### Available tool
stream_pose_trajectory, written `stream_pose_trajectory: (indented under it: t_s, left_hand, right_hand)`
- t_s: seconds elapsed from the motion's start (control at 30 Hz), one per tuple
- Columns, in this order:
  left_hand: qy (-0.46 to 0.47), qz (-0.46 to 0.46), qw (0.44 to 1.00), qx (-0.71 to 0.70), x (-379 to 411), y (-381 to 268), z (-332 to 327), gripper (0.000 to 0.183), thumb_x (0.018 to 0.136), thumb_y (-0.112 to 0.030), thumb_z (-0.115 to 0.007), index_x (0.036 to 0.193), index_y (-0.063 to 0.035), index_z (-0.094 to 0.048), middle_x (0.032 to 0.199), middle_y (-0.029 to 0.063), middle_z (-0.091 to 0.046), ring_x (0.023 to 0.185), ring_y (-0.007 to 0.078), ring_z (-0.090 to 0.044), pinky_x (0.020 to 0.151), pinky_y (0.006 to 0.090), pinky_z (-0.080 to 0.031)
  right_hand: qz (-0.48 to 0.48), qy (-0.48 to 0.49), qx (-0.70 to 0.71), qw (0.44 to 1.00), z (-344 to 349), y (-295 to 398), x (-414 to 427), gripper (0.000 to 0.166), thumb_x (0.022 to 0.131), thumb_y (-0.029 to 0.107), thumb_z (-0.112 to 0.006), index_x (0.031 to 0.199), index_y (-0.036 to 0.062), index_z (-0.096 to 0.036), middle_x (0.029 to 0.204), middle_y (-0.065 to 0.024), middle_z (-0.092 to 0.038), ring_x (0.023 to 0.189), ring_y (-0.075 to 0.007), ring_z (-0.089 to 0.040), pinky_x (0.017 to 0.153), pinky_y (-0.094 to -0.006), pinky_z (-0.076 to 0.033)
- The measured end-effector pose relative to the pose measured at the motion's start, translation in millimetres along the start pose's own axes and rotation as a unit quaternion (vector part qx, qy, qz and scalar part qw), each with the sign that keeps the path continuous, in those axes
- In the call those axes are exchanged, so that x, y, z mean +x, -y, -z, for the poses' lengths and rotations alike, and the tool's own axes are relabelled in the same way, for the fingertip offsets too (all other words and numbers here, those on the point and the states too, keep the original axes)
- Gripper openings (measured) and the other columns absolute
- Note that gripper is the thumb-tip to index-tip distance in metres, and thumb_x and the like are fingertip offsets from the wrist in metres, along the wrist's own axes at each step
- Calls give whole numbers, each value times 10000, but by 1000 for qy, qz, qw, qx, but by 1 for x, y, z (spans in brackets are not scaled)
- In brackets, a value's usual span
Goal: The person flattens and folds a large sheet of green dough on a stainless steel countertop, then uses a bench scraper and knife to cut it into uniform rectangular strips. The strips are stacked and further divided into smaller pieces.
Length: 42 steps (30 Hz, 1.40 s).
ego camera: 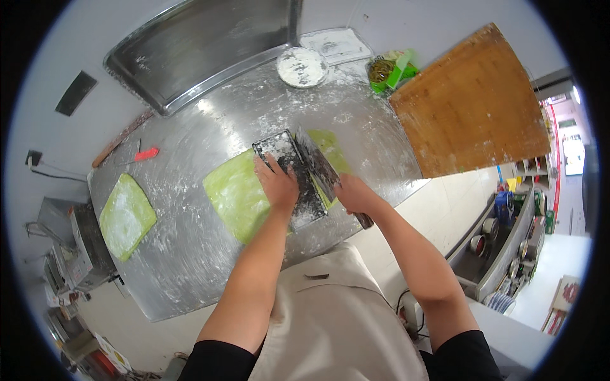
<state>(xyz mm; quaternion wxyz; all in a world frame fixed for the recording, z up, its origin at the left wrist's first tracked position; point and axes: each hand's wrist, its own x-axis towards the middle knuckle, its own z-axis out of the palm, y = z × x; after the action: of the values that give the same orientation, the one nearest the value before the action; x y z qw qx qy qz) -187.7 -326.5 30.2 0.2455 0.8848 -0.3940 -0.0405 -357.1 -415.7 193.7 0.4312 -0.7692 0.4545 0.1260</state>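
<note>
A floured sheet of green dough (236, 197) lies on the metal table, partly hidden under a dark, flour-dusted rectangular board (305, 193). My left hand (279, 183) rests on the board with its fingers spread. Along the board's right edge stands the blade of a cleaver (317, 162); my right hand (355, 195) is closed around it where blade and handle meet. More green dough (331, 145) shows to the right of the blade. Whether the blade has cut through the dough is hidden. A separate slab of green dough (126, 219), dusted with flour, lies at the table's left end.
A red-handled tool (147, 154) and a rolling pin (121, 138) lie at the back left. Along the back are a large metal tray (190, 93), a round dish of flour (302, 66), a floured tray (336, 45) and a green bag (391, 71). A wooden board (476, 105) bounds the right.
</note>
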Motion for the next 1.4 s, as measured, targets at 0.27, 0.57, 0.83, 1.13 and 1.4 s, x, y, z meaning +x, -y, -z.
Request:
stream_pose_trajectory:
  t_s: [0.27, 0.57, 0.83, 1.13, 1.4]
  left_hand:
    - [8, -6, 1000, 12, 0, 2, -3, 784, 1004, -332, -566, 1559, 92, -209, 1604, 384, -153, 1508, 506, -170, 1254, 553, -144]
    - [10, -22, 1000, 14, 1, 6, -3, 781, 1026, -352, -543, 1562, 100, -198, 1609, 383, -135, 1510, 510, -155, 1249, 560, -143]
    - [48, -141, 986, -74, 5, 19, 49, 680, 963, -206, -613, 1523, 71, -346, 1598, 304, -301, 1486, 496, -262, 1233, 573, -190]
    - [232, -400, 887, -3, -19, -13, 54, 397, 942, -251, -644, 1282, -46, -636, 1417, 133, -544, 1465, 336, -349, 1250, 563, -216]
    - [275, -452, 847, 49, 8, -41, 49, 235, 900, -212, -661, 1078, -63, -699, 1200, 115, -640, 1227, 325, -522, 1154, 524, -343]
  right_hand:
    - [-27, 1, -11, 1000, -38, -48, -100, 246, 986, 167, -516, 944, -73, -485, 699, -289, -631, 584, -406, -672, 591, -523, -530]
    - [-39, -31, -121, 991, -68, -100, -177, 224, 969, 189, -521, 1049, -20, -502, 736, -282, -653, 739, -513, -640, 690, -603, -508]
    - [-45, -199, -21, 979, -25, -130, -176, 222, 984, 149, -557, 1151, 8, -516, 716, -284, -630, 719, -513, -626, 653, -594, -483]
    - [-108, -332, -83, 933, -42, -200, -23, 617, 922, 137, -641, 1478, 40, -391, 1153, -273, -660, 920, -463, -666, 762, -541, -541]
    - [-26, -389, -92, 916, -58, -199, -6, 380, 921, 147, -649, 1277, 25, -592, 1162, -226, -658, 980, -426, -662, 851, -478, -543]
